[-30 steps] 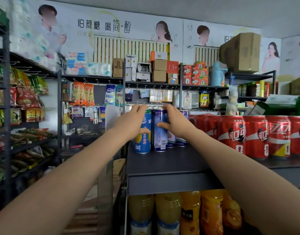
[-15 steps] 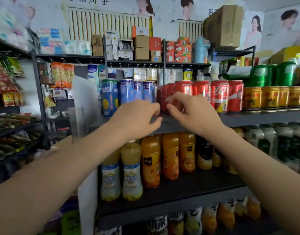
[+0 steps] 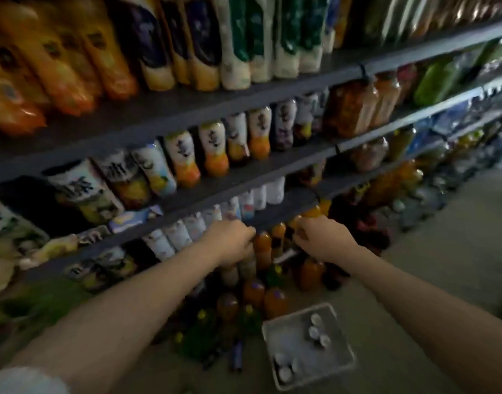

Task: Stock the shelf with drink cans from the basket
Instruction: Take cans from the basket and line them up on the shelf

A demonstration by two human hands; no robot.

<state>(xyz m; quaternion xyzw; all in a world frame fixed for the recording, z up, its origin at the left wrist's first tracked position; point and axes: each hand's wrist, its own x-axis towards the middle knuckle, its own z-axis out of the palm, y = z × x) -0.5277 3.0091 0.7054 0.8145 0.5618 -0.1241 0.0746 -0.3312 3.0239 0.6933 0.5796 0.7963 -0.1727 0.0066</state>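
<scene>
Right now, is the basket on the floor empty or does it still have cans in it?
Not empty: the basket shows several round can tops standing upright, in two small clusters.

hands: your left hand [image 3: 232,242] and right hand [image 3: 322,239] hung loosely curled, holding nothing
basket [image 3: 345,362]: on the floor, cans [image 3: 318,332] inside

One basket [image 3: 272,334], about six can tops [image 3: 315,332] inside, two hands, bottles too blurred for counting.

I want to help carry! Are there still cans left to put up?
Yes. The basket on the floor still holds several cans, so stocking isn't finished. Both the left hand and right hand carry nothing, loosely curled above the basket. The can shelf is out of view, so what's done can't be judged.
</scene>
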